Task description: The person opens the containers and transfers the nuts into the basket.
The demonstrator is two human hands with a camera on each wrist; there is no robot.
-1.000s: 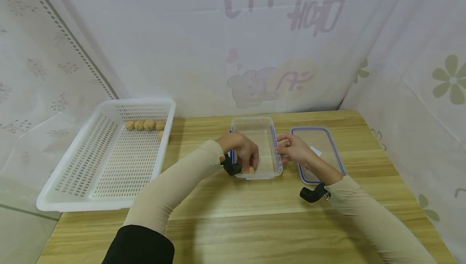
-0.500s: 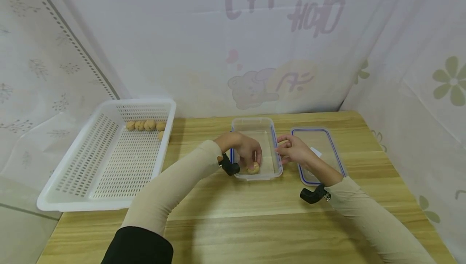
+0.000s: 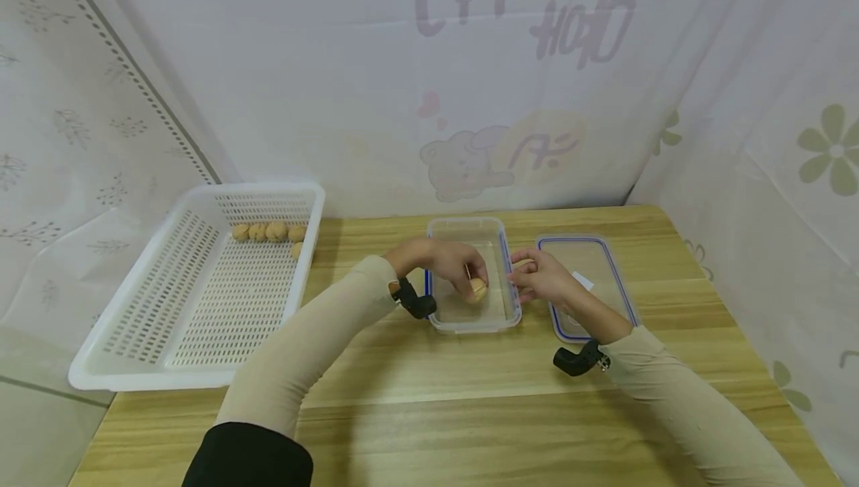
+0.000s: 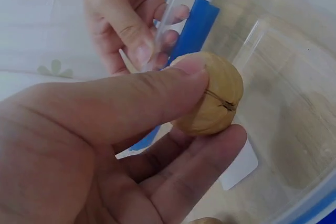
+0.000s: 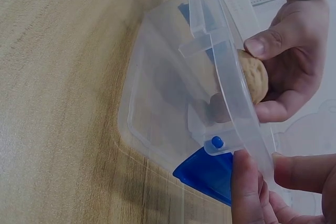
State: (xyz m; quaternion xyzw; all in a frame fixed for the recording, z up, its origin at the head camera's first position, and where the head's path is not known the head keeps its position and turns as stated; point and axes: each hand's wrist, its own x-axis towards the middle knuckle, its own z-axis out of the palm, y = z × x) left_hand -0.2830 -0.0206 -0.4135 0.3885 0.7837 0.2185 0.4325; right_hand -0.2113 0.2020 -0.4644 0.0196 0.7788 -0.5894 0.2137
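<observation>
My left hand (image 3: 448, 259) pinches a walnut (image 4: 223, 90) between thumb and fingers, over the inside of a clear plastic food container (image 3: 473, 321) with blue side clips. In the left wrist view a dark crack shows on the walnut's shell. Part of another round tan thing (image 4: 206, 221), like a second walnut, shows at that view's bottom edge. My right hand (image 3: 542, 276) grips the container's right rim, thumb on one side of the wall and fingers on the other, beside a blue clip (image 5: 207, 174).
A clear lid (image 3: 585, 252) with a blue seal lies right of the container, partly under my right wrist. To the left stands a white perforated basket (image 3: 188, 378), with several walnuts (image 3: 275, 231) in its far right corner. Printed cloth (image 3: 362, 99) hangs behind the wooden table (image 3: 429, 427).
My left hand has lifted the walnut off the container's near left part and moved it up and slightly right. The right hand stays on the rim.
</observation>
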